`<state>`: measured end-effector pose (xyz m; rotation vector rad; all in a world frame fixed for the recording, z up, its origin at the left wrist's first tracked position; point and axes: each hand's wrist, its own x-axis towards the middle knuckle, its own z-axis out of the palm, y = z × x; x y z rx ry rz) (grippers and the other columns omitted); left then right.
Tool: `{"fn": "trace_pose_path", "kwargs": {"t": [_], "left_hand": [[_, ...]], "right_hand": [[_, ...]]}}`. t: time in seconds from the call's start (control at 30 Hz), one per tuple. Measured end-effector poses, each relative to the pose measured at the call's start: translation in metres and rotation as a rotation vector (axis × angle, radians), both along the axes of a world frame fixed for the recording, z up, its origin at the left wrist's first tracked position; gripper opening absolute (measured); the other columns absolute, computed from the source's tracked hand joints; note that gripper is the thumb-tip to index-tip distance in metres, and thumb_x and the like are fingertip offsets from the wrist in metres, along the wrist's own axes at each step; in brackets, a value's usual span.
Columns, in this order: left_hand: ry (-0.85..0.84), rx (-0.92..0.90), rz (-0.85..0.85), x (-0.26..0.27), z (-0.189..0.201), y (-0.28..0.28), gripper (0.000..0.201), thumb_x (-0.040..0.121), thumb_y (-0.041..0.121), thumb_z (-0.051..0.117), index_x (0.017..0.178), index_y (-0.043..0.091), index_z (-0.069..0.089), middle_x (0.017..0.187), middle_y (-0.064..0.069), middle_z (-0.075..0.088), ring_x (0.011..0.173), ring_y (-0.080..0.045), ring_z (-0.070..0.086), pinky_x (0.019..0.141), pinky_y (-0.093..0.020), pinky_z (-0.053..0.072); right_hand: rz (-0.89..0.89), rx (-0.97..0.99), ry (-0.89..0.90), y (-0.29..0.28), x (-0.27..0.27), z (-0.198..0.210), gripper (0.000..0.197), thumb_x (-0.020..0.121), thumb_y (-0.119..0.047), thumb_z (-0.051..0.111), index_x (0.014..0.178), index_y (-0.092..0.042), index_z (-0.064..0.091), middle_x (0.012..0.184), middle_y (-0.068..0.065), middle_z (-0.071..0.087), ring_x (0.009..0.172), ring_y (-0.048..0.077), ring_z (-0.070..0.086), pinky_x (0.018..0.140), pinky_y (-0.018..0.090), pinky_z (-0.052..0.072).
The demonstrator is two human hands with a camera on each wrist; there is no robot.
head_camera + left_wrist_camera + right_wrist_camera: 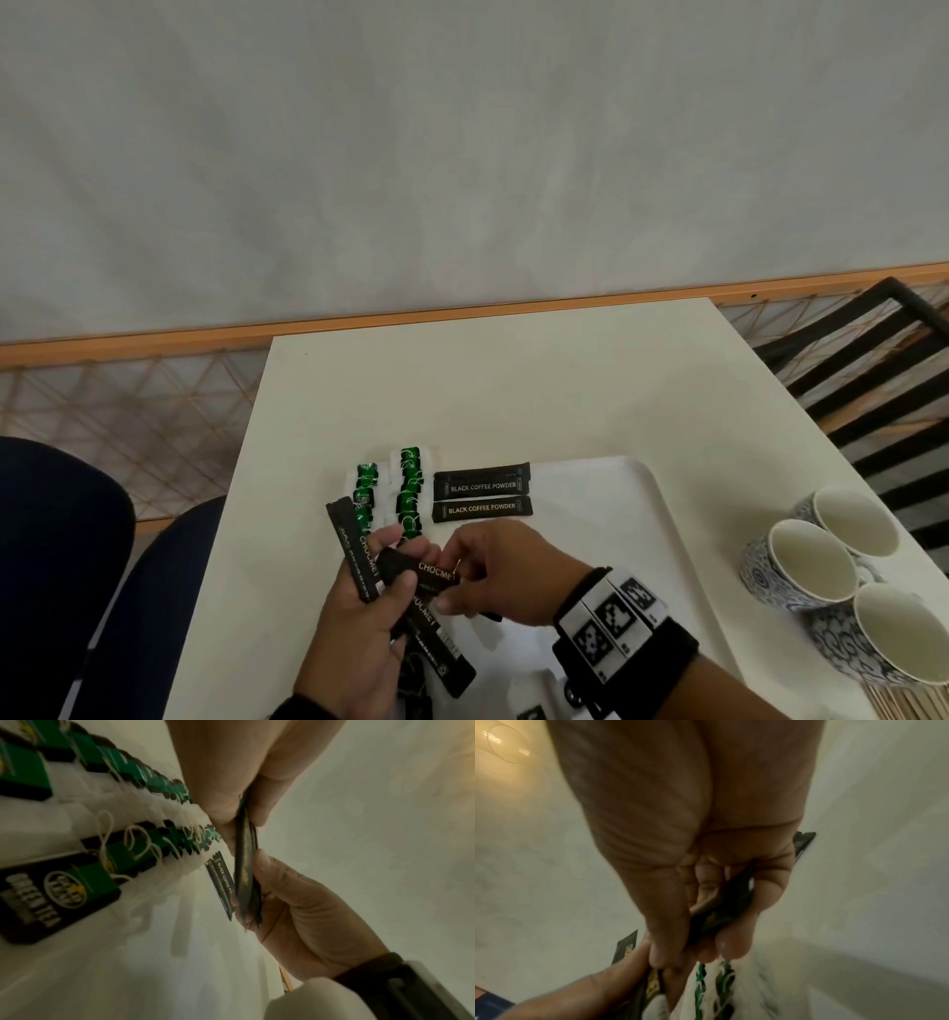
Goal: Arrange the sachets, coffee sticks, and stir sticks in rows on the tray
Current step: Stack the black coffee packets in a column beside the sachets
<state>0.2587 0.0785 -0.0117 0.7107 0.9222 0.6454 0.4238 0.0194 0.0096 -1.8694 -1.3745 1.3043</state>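
Both hands meet above the near left part of the white tray (637, 493), which lies on a white table (462, 390).

Left hand (359, 616): fingers and thumb curled round a fanned bunch of black Chocmet sticks (354, 550). One stick points up and away past the fingertips toward the tea rows; others run down past the heel of the hand toward the near tray edge. Grip is closed on the bunch.

Right hand (493, 570): thumb and fingers pinch a single Chocmet stick (431, 569) at its right end. That stick lies crosswise, its left end resting under the left thumb, so it bridges the two hands. The left wrist view shows the dark sticks edge-on, clamped between the fingertips of both hands. The right wrist view shows a dark stick running through the curled right fingers (734, 945), its far end showing past the palm.

On the tray, just beyond the hands: two rows of green tea bags (408, 488) with green tags and white strings, overlapping one another. Just right of them, two black coffee powder sticks (481, 496) lie flat, parallel and touching, one behind the other.

Off the tray to the right, three blue-patterned cups (811, 560) stand clustered. A dark chair (61, 565) stands left of the table.
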Motion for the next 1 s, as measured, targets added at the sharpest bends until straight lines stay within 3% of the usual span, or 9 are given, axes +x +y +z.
{"fn": "trace_pose_path", "kwargs": {"t": [0.07,0.13,0.17,0.3,0.43,0.57,0.73,1.0], "left_hand": [[0.009,0.006,0.000,0.001,-0.002,0.000,0.044,0.084,-0.016,0.053,0.114,0.016,0.061,0.103,-0.019,0.071,0.097,-0.033,0.067,0.076,-0.040,0.052],[0.009,-0.007,0.023,0.000,-0.002,0.000,0.054,0.068,-0.001,0.076,0.115,0.018,0.060,0.103,-0.020,0.071,0.095,-0.033,0.068,0.072,-0.037,0.055],[0.011,-0.016,0.036,-0.002,-0.003,0.000,0.060,0.063,0.003,0.080,0.118,0.016,0.059,0.104,-0.022,0.070,0.095,-0.033,0.069,0.069,-0.035,0.058],[0.024,-0.040,0.025,-0.007,-0.005,0.002,0.044,0.091,-0.017,0.043,0.128,0.006,0.051,0.112,-0.024,0.064,0.101,-0.033,0.064,0.076,-0.037,0.051],[0.035,-0.035,-0.001,-0.007,-0.002,-0.001,0.040,0.092,-0.018,0.039,0.119,0.006,0.056,0.108,-0.024,0.065,0.099,-0.033,0.065,0.076,-0.038,0.049],[0.037,-0.026,0.006,-0.006,-0.004,-0.001,0.038,0.092,-0.018,0.040,0.114,0.007,0.059,0.104,-0.023,0.067,0.097,-0.033,0.066,0.076,-0.037,0.049],[0.039,-0.038,0.011,-0.008,-0.007,0.001,0.038,0.092,-0.018,0.040,0.114,0.007,0.059,0.104,-0.023,0.067,0.098,-0.033,0.066,0.077,-0.038,0.050],[0.054,-0.036,0.012,-0.007,-0.009,0.001,0.038,0.090,-0.020,0.041,0.111,0.006,0.059,0.102,-0.024,0.068,0.096,-0.036,0.066,0.074,-0.038,0.052]], "right_hand": [[-0.012,0.026,-0.072,-0.002,0.000,-0.006,0.017,0.082,-0.032,0.074,0.094,-0.023,0.065,0.075,-0.006,0.069,0.062,0.000,0.061,0.066,0.019,0.050],[-0.051,0.075,-0.179,-0.004,0.005,-0.011,0.009,0.087,-0.033,0.068,0.092,-0.026,0.064,0.079,-0.007,0.067,0.069,0.003,0.061,0.066,0.016,0.047],[-0.079,0.103,-0.254,-0.005,0.009,-0.014,0.008,0.089,-0.033,0.064,0.092,-0.026,0.063,0.080,-0.009,0.065,0.072,0.005,0.058,0.064,0.016,0.044],[-0.158,0.145,-0.540,-0.009,0.023,-0.026,0.008,0.090,-0.027,0.056,0.096,-0.025,0.060,0.098,-0.007,0.063,0.089,0.014,0.057,0.076,0.026,0.045],[-0.101,0.169,-0.736,-0.012,0.024,-0.041,0.015,0.091,-0.025,0.051,0.105,-0.028,0.054,0.107,-0.007,0.058,0.098,0.018,0.053,0.078,0.029,0.035],[-0.055,0.122,-0.724,-0.015,0.023,-0.045,0.031,0.087,-0.051,0.054,0.112,-0.032,0.058,0.110,-0.010,0.056,0.105,0.015,0.048,0.090,0.033,0.038],[-0.059,0.095,-0.713,-0.014,0.027,-0.047,0.024,0.090,-0.040,0.055,0.113,-0.032,0.058,0.115,-0.009,0.057,0.109,0.016,0.050,0.091,0.033,0.037],[-0.143,-0.019,-0.662,0.001,0.032,-0.048,0.024,0.084,-0.039,0.067,0.105,-0.031,0.063,0.109,-0.007,0.060,0.105,0.017,0.053,0.090,0.033,0.042]]}}
